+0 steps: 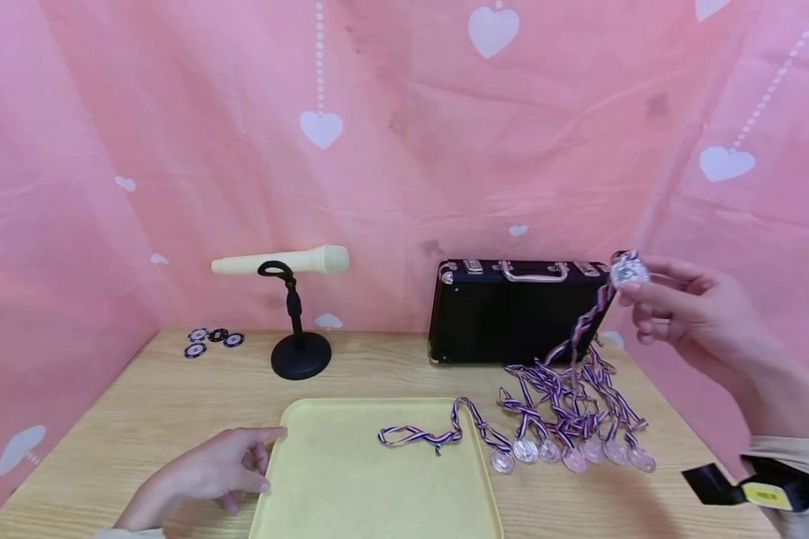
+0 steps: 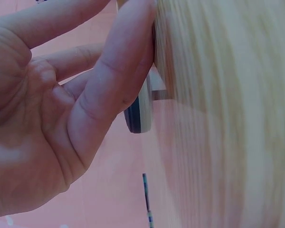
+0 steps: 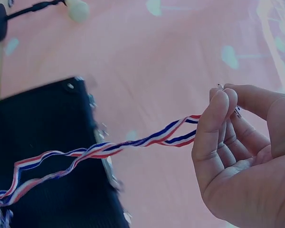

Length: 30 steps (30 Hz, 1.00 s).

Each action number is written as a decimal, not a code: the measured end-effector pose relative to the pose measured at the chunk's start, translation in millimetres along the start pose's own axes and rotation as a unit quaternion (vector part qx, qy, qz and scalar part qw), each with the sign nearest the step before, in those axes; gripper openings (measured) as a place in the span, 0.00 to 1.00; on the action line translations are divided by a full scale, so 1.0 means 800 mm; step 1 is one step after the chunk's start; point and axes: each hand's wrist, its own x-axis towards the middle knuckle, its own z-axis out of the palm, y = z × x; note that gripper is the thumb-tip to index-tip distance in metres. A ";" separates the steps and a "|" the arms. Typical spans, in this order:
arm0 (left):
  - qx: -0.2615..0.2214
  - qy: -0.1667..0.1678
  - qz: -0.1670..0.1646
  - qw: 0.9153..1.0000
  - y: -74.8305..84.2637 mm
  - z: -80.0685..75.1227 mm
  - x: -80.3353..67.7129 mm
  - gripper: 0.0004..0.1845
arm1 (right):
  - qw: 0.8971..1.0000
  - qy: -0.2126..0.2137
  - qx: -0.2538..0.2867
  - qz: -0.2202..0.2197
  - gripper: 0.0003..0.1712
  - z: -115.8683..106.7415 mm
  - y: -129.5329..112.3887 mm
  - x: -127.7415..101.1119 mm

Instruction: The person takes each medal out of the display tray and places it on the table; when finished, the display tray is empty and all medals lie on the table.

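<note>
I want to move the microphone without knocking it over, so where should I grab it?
Take the microphone around its cream handle, just left of the black clip, coming from above. It lies level across the stand, so lifting straight up should free it. The round base looks stable.

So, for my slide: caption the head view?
Right hand lifts a medal by the tray, left hand at its edge.

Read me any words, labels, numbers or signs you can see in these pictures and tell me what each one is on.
None can be read.
Yellow label on the black wrist strap: too small and blurred.
Poker chips: markings too small.
Medals: faces too small and shiny.
Black case: no lettering shows.
</note>
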 end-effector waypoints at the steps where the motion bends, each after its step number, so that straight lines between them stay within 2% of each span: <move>1: -0.001 0.000 -0.003 1.000 0.000 0.000 0.000 0.45 | 1.000 -0.001 0.012 -0.008 0.24 -0.007 -0.005 -0.003; 6: -0.004 0.001 -0.018 1.000 -0.001 0.000 -0.002 0.45 | 0.999 0.012 0.025 -0.030 0.24 -0.037 -0.020 -0.020; 11: -0.010 -0.002 -0.017 1.000 -0.003 0.000 -0.003 0.45 | 0.998 0.017 0.019 -0.051 0.24 -0.069 -0.020 -0.041; 14: -0.004 0.000 -0.010 1.000 -0.002 -0.002 -0.003 0.45 | 0.998 0.051 -0.004 -0.047 0.23 -0.083 -0.019 -0.049; 16: 0.002 0.003 -0.006 1.000 -0.002 -0.004 -0.003 0.45 | 0.997 0.071 -0.013 -0.031 0.22 -0.092 -0.019 -0.049; 19: 0.001 0.002 -0.008 1.000 -0.002 -0.005 -0.003 0.45 | 0.992 0.117 -0.052 0.023 0.19 -0.100 -0.024 -0.040; 22: -0.001 0.001 -0.013 1.000 -0.003 -0.004 -0.004 0.45 | 0.980 0.149 -0.090 0.093 0.17 -0.111 -0.029 -0.021; 25: -0.006 0.000 -0.016 1.000 -0.004 -0.001 -0.004 0.45 | 0.969 0.167 -0.116 0.142 0.17 -0.129 -0.032 0.001; 28: -0.009 -0.003 -0.019 1.000 -0.005 0.002 -0.002 0.45 | 0.964 0.177 -0.125 0.154 0.17 -0.150 -0.035 0.016; 30: -0.008 -0.006 -0.018 1.000 -0.004 0.004 0.000 0.45 | 0.968 0.179 -0.109 0.138 0.14 -0.146 -0.037 0.015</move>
